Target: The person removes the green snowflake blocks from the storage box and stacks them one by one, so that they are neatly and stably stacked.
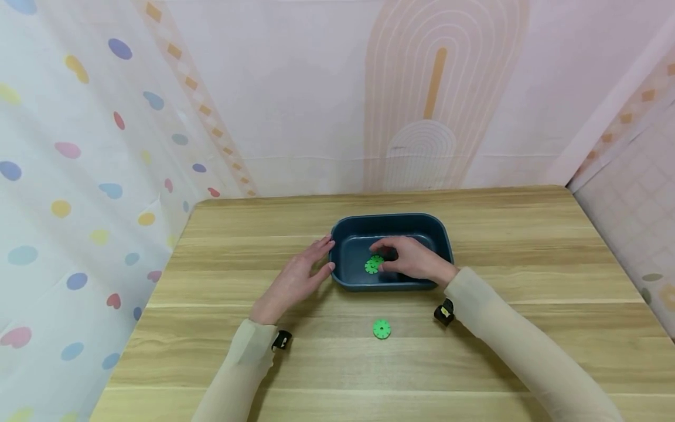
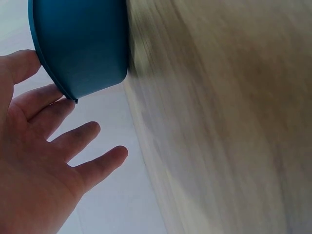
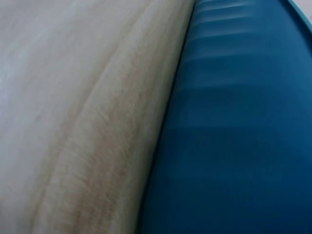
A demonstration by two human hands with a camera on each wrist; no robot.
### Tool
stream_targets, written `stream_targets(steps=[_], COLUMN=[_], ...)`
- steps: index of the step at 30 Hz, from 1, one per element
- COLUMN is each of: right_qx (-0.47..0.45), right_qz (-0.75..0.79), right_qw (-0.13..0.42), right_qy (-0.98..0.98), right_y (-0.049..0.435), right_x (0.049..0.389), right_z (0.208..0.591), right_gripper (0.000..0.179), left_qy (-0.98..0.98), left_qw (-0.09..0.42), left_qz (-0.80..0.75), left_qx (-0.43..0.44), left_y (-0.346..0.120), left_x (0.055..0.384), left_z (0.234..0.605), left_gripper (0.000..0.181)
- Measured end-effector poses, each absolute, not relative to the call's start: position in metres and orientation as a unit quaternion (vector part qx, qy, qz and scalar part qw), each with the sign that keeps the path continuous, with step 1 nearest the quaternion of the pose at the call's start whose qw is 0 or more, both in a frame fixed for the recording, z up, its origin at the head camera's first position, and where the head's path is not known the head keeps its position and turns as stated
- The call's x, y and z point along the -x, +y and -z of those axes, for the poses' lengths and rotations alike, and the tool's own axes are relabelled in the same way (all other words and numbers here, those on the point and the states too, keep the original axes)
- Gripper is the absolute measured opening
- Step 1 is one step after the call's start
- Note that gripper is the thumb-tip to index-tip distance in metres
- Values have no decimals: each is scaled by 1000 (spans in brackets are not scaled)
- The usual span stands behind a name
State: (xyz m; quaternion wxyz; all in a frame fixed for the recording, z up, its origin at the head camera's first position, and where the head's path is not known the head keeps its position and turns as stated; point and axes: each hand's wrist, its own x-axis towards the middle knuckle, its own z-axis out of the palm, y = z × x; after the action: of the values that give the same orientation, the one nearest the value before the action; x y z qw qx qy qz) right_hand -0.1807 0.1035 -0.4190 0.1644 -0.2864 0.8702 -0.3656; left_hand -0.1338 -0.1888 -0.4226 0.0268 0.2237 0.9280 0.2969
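A dark blue rectangular bin [image 1: 348, 285] stands on the wooden table. Inside it, green notched discs [image 1: 371, 266] overlap one another on the floor. My right hand [image 1: 413, 258] reaches into the bin over the near wall, its thumb tip right beside the discs and its index finger bent above them, with a gap between the two. At the bin's left end, my left hand [image 1: 295, 281] touches the rim with spread, fairly straight fingers [image 2: 51, 114]. Another green notched disc [image 1: 382, 329] lies flat on the table in front of the bin. The right wrist view shows only the bin's outer wall [image 3: 234, 146], not the hand.
The wooden table [image 1: 211, 363] extends around the bin on all sides. Patterned cloth [image 1: 295, 105] hangs behind the table's back edge, and a dotted curtain [image 1: 79, 205] hangs along the left. Each wrist wears a small black camera [image 1: 444, 313].
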Motion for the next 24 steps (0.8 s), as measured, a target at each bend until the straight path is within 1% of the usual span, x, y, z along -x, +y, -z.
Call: stream_targets(steps=[15,24], right_qx=[265,269], right_qz=[361,345], right_qw=[180,180], right_qy=[876,881], right_y=[98,97], right_x=[191,191], right_z=[426,427], right_gripper=[39,39], left_qy=[928,927], left_qw=[25,19], left_qz=[-297,-296], left_qx=[-224,-228], left_y=[-190,-189], left_x=[134,135], left_z=[424,426], left_gripper=[55,55])
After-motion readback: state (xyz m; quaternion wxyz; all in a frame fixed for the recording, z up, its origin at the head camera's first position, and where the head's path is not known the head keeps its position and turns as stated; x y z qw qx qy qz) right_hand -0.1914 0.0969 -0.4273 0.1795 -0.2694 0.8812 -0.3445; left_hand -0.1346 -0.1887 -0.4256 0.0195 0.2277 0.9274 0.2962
